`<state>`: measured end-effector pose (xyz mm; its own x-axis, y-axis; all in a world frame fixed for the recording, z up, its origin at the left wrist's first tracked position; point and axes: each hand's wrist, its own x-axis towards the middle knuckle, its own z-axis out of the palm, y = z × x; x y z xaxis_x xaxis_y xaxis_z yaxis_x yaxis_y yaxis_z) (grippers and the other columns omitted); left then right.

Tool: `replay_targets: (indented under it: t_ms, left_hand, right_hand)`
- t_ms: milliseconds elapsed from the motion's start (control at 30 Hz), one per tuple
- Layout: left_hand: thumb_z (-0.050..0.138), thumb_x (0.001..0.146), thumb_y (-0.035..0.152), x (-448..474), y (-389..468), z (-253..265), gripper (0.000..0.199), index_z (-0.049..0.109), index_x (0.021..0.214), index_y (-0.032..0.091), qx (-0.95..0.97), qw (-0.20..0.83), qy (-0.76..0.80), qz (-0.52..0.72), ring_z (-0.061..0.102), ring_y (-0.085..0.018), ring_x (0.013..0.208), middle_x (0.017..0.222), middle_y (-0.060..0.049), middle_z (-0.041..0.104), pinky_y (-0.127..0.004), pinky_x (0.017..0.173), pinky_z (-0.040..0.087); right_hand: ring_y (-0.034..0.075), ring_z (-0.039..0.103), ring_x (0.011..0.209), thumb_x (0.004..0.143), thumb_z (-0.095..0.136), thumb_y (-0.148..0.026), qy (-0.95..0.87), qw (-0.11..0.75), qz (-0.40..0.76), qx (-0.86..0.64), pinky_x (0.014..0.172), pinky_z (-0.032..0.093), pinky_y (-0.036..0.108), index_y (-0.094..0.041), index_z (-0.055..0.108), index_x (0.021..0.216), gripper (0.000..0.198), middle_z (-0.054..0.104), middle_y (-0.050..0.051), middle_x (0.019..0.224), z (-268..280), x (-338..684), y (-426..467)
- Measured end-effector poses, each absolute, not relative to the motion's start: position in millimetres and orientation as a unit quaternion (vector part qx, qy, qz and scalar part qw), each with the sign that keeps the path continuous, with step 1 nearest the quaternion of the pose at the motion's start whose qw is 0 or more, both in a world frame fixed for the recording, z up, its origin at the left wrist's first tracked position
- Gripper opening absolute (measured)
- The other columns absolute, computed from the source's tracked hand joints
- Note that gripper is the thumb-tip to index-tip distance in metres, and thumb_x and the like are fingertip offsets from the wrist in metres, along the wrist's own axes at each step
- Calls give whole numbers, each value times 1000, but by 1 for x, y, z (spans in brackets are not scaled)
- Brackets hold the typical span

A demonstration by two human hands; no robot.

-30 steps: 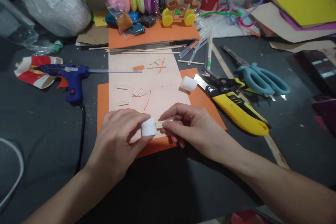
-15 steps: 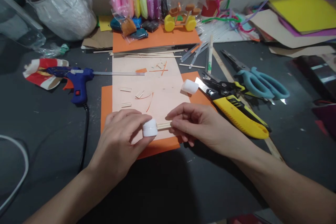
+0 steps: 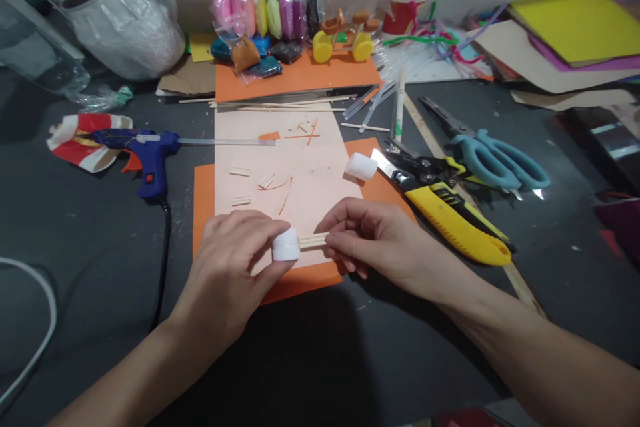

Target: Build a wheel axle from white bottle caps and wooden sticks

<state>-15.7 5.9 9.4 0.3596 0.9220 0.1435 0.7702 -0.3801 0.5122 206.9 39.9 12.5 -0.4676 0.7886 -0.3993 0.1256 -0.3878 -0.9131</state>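
Between the thumb and fingers of my left hand (image 3: 230,263) is a small white plastic cap (image 3: 286,245) with a seam round its middle. Thin wooden sticks (image 3: 313,240) reach from the cap's right side to my right hand (image 3: 367,233), whose thumb and forefinger pinch their other end. Whether the sticks are fixed to the cap I cannot tell. Both hands are over a pale sheet (image 3: 320,187) lying on orange card (image 3: 385,180). Short cut stick pieces (image 3: 241,201) lie on the sheet beyond my left hand. A second white cap (image 3: 361,166) rests on its side beyond my right hand.
To the left lies a blue glue gun (image 3: 150,153) with its cord. On the right are a yellow utility knife (image 3: 455,227), its blade out, and blue-handled scissors (image 3: 500,157). Bagged coloured clay (image 3: 265,17) and a small yellow-wheeled model (image 3: 343,43) stand at the back.
Both hands keep their hold on the cap and sticks, almost in the same place. The view has shifted very slightly.
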Motion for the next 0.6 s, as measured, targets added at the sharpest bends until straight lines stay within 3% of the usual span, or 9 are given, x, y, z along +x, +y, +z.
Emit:
replay_targets:
  t_ms: [600]
  left_hand:
    - [66,91,19,-15,4,8,15,66,106,18,808,160,515,236,66,-26,99,102,-6,76,-39,89,42]
  right_hand:
    - [8,54,49,83,63,-24,-500,243,686,-468,42,39,15,-16,57,83,10,59,-2,63,11,204,39]
